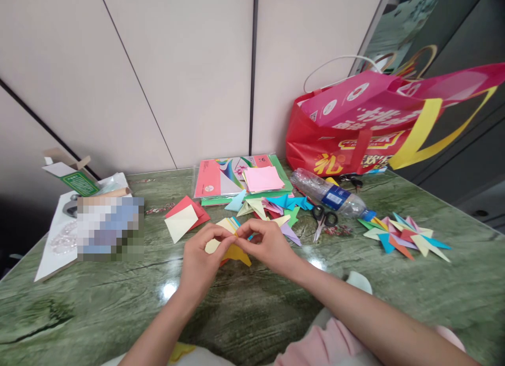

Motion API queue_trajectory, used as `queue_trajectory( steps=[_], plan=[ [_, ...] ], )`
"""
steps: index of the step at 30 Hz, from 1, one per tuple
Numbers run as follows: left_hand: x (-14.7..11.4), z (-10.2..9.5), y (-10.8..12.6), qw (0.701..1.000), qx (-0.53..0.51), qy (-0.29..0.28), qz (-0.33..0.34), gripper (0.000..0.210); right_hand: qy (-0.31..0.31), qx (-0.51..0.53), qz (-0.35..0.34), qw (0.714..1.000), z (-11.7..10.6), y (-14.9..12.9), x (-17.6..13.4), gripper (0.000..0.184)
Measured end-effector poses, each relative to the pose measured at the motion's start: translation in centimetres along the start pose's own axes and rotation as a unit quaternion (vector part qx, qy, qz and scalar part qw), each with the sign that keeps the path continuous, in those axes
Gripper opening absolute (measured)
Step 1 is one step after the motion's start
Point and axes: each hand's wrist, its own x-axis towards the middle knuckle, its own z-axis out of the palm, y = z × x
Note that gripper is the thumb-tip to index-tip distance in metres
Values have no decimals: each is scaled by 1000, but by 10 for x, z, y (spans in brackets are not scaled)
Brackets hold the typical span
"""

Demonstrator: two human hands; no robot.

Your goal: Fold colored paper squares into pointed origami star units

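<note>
Between my two hands is a piece of folded yellow-orange paper [240, 254], partly hidden by the fingers. My left hand [209, 250] pinches it from the left, thumb against forefinger. From the right, my right hand [265, 245] pinches it close to the left fingertips. Just behind my hands lie pale yellow sheets [225, 225], partly covered. A heap of folded paper pieces [290, 202] in blue, cream, purple and green sits beyond my right hand. To the left are a cream sheet [181, 223] and a red sheet [196, 210], overlapping.
Black-handled scissors [324, 219] lie beside a plastic bottle [333, 193]. Folded paper stars [406, 235] rest at the right. Coloured paper packs [221, 178] with pink sheets [264, 178] lie against the wall. A red bag [347, 129] stands back right; a small box [73, 178] stands left.
</note>
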Motion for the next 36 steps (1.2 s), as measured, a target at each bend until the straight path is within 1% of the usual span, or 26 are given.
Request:
queue_trajectory(
  steps=[10,18,20,23,26,31,34,36],
  plan=[
    [-1,0,0,1000,7,-10,-10,13,0,-16,-16,1000,0,0,-1,6],
    [-1,-2,1,998,4,-52,-20,16,-6,-28,-25,999,-1,-1,-1,6],
    [0,-2,-1,998,-2,-52,-30,17,-9,-21,-18,1000,-1,0,0,6],
    [1,-1,-3,998,-22,-33,-43,15,-17,4,10,1000,-1,1,0,7],
    [2,-1,-5,999,-24,-24,-38,14,-23,22,28,999,0,2,1,8],
    [1,-1,-4,998,13,-47,-29,16,-23,12,18,1000,-1,1,1,7],
    [1,-1,-4,997,39,-61,-27,17,-26,16,23,999,-1,1,1,7],
    [1,0,-3,997,35,-64,-29,17,-31,27,31,999,-1,1,1,7]
  ],
)
